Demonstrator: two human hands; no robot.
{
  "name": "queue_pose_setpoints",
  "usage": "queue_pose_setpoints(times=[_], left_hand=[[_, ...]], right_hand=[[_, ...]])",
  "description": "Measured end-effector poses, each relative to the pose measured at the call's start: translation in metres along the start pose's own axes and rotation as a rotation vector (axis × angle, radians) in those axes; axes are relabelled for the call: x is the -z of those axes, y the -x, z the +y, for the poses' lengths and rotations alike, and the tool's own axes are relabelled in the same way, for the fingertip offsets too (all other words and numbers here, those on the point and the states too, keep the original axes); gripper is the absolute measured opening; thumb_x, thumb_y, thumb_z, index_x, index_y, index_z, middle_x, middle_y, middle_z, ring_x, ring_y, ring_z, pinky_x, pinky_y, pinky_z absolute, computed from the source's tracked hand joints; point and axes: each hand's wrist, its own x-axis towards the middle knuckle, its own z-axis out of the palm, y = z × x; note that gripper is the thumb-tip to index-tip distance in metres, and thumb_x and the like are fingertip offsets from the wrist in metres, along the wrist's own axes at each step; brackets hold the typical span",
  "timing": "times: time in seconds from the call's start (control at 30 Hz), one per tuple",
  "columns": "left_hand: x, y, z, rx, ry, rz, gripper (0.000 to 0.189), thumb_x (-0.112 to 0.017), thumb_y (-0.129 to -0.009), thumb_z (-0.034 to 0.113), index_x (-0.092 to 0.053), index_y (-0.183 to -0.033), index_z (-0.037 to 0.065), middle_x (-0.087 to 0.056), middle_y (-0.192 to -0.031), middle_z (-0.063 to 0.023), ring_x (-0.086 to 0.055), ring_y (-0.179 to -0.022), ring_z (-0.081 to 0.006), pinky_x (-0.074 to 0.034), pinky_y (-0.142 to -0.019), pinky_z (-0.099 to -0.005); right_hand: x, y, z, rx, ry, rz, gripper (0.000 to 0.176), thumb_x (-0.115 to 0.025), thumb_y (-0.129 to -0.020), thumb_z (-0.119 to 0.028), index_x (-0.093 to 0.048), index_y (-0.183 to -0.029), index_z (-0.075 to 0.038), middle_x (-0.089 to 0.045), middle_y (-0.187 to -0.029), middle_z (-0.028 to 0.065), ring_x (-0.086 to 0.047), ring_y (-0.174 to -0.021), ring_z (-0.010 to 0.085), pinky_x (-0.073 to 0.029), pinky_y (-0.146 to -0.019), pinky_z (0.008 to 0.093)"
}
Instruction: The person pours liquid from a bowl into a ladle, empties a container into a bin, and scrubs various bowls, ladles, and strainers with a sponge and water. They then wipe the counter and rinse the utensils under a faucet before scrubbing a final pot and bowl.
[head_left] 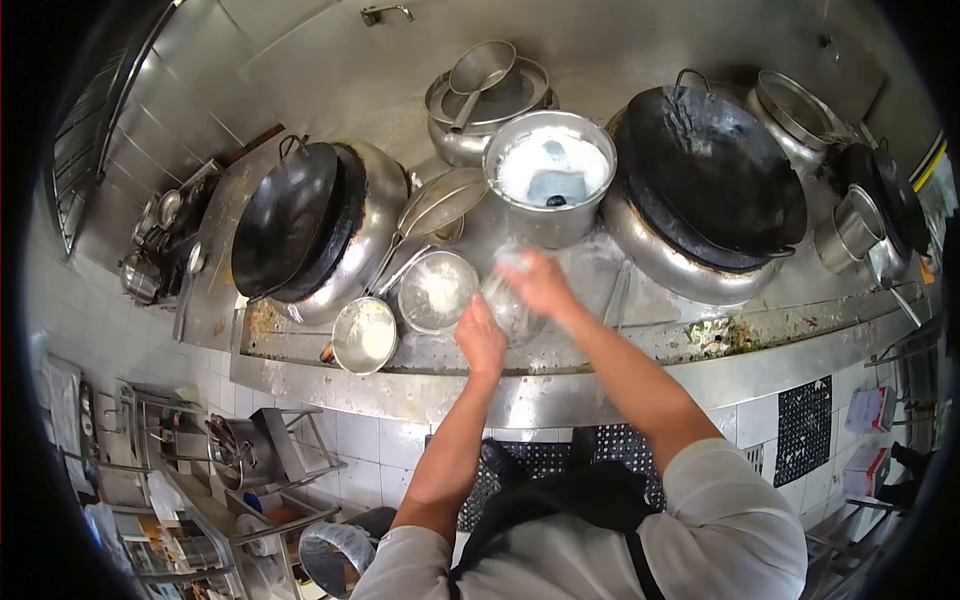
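Note:
Above the steel counter, my left hand is closed on the near left rim of a clear bowl. My right hand is smeared by motion over that bowl, with something whitish and blurred at its fingers. To the left stands a strainer-like bowl with pale contents, and beside it a small metal pan holding pale stuff. Just beyond my hands is a large metal pot with white foamy contents and a grey-blue object in it.
Black woks rest on round burners at left and right. A ladle lies on a pot at the back. A mesh skimmer leans near the left wok. Metal cups stand at the far right.

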Motion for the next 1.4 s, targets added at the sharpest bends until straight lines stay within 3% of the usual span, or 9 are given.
queue_pose_setpoints(times=[0.1,0.17,0.27,0.33,0.5,0.83,1.0,1.13,1.4], left_hand=[[0.007,-0.002,-0.002,0.247,0.086,0.044,0.051,-0.042,-0.102,0.036,-0.061,-0.089,-0.009,-0.059,-0.073,-0.0196,-0.054,-0.067,-0.0227,-0.044,-0.065,-0.0390],[-0.002,-0.009,-0.029,0.178,0.102,0.131,0.054,-0.041,-0.102,0.038,-0.059,-0.086,-0.010,-0.058,-0.074,-0.0182,-0.049,-0.066,-0.0216,-0.043,-0.066,-0.0376],[0.000,-0.013,-0.025,0.503,0.408,0.077,0.054,-0.040,-0.103,0.038,-0.059,-0.085,-0.009,-0.057,-0.076,-0.0147,-0.047,-0.068,-0.0209,-0.043,-0.067,-0.0353],[0.000,-0.011,-0.033,0.414,0.282,0.042,0.049,-0.038,-0.104,0.035,-0.060,-0.090,-0.006,-0.059,-0.077,-0.0100,-0.050,-0.070,-0.0208,-0.044,-0.067,-0.0352],[-0.018,-0.004,-0.070,0.245,0.563,-0.146,0.045,-0.033,-0.105,0.035,-0.055,-0.117,-0.002,-0.064,-0.102,-0.0138,-0.061,-0.085,-0.0250,-0.051,-0.080,-0.0379],[0.015,-0.006,-0.018,0.841,1.478,-0.125,0.060,-0.026,-0.101,0.052,-0.047,-0.138,0.011,-0.051,-0.138,-0.0093,-0.048,-0.127,-0.0311,-0.037,-0.108,-0.0509],[0.011,-0.013,-0.011,0.901,1.392,0.035,0.047,-0.035,-0.100,0.043,-0.063,-0.118,0.009,-0.063,-0.120,-0.0090,-0.059,-0.109,-0.0296,-0.045,-0.098,-0.0473],[-0.004,-0.005,0.008,0.000,0.226,0.031,0.041,-0.043,-0.102,0.031,-0.058,-0.076,0.003,-0.062,-0.072,-0.0092,-0.049,-0.061,-0.0277,-0.043,-0.064,-0.0355],[-0.001,0.021,0.014,-0.632,-0.053,-0.228,0.032,-0.079,-0.072,0.021,-0.062,-0.095,0.009,-0.061,-0.112,-0.0147,-0.053,-0.112,-0.0329,-0.035,-0.101,-0.0486]], right_hand=[[0.015,0.011,0.008,-0.707,-0.413,-0.258,0.045,-0.065,-0.085,-0.044,-0.066,-0.120,-0.016,-0.059,-0.124,0.0263,-0.050,-0.126,0.0368,-0.038,-0.106,0.0444],[-0.012,0.059,-0.021,-0.043,0.141,0.104,0.051,-0.059,-0.089,-0.046,-0.061,-0.125,-0.010,-0.063,-0.115,0.0261,-0.056,-0.119,0.0350,-0.042,-0.101,0.0427],[-0.040,0.089,-0.018,-0.016,0.145,0.204,0.053,-0.059,-0.090,-0.044,-0.056,-0.132,-0.011,-0.062,-0.121,0.0215,-0.056,-0.120,0.0330,-0.043,-0.099,0.0420],[-0.028,0.039,0.011,-0.590,-0.481,0.102,0.047,-0.064,-0.087,-0.039,-0.061,-0.128,-0.016,-0.056,-0.132,0.0193,-0.050,-0.127,0.0337,-0.040,-0.102,0.0432],[-0.044,0.051,-0.055,0.211,0.309,0.259,0.040,-0.068,-0.083,-0.034,-0.065,-0.119,-0.017,-0.048,-0.136,0.0215,-0.050,-0.121,0.0407,-0.038,-0.104,0.0456],[-0.015,0.010,-0.006,-0.645,-1.211,0.088,0.050,-0.062,-0.092,-0.039,-0.061,-0.110,0.007,-0.067,-0.093,0.0129,-0.060,-0.088,0.0233,-0.048,-0.082,0.0375],[-0.014,0.035,0.049,-0.375,0.128,0.300,0.038,-0.058,-0.094,-0.031,-0.062,-0.104,0.006,-0.065,-0.087,0.0267,-0.063,-0.084,0.0399,-0.049,-0.077,0.0417],[0.044,0.042,0.065,-0.382,-0.075,0.653,0.031,-0.060,-0.093,-0.028,-0.060,-0.105,0.000,-0.065,-0.082,0.0192,-0.061,-0.072,0.0351,-0.048,-0.069,0.0428],[0.060,0.059,0.007,-0.252,0.010,0.598,0.038,-0.063,-0.091,-0.021,-0.053,-0.120,0.001,-0.064,-0.101,0.0197,-0.063,-0.092,0.0292,-0.048,-0.084,0.0376]])
